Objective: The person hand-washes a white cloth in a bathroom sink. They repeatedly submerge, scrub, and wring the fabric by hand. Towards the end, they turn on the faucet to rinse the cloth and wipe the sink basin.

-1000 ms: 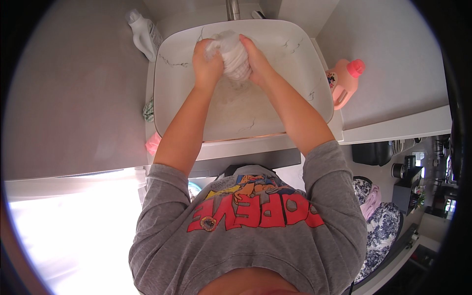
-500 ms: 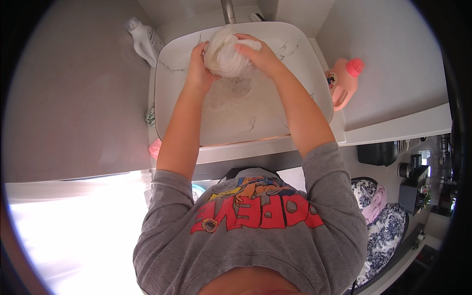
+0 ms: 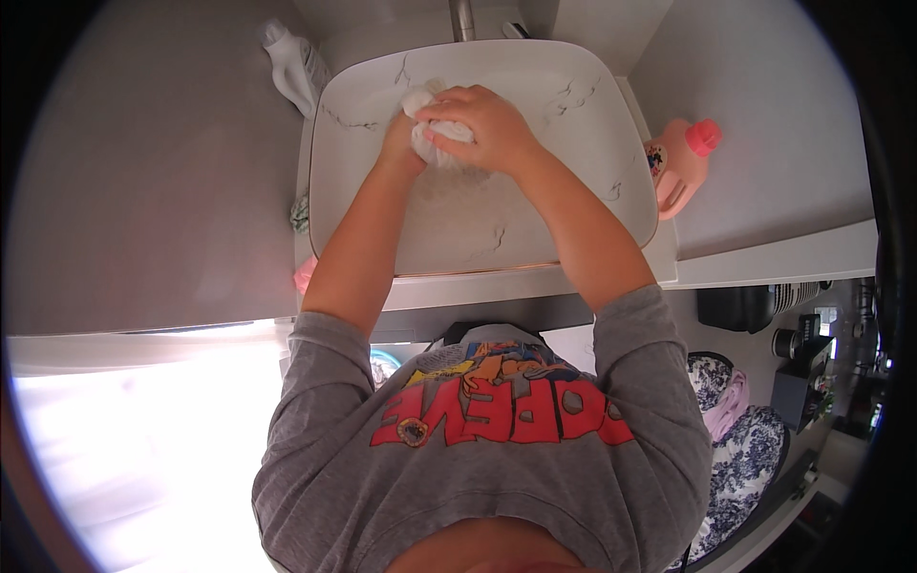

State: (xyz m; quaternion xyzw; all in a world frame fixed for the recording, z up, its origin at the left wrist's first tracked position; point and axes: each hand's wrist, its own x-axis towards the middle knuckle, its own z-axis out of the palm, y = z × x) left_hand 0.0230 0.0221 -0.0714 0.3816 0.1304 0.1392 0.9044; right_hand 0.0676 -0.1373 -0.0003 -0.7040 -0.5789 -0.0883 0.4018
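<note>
A wet white cloth (image 3: 442, 134) is bunched between my hands over the sink (image 3: 368, 91), a white basin with dark marbled veins. My right hand (image 3: 485, 122) presses down on it from above, fingers curled over the bundle. My left hand (image 3: 404, 143) grips the cloth from the left side, most of its fingers hidden behind the fabric. Cloudy water lies in the basin below the cloth. The metal faucet (image 3: 462, 19) stands at the far rim, beyond my hands.
A white bottle (image 3: 294, 74) stands left of the sink, a pink jug with a red cap (image 3: 680, 170) to its right. A green patterned cloth (image 3: 300, 214) and a pink item (image 3: 306, 275) lie by the left rim. Grey walls close in both sides.
The cloth has been squeezed from a large loose ball into a smaller bundle. My right hand has moved left over it, and both hands have come slightly nearer to me.
</note>
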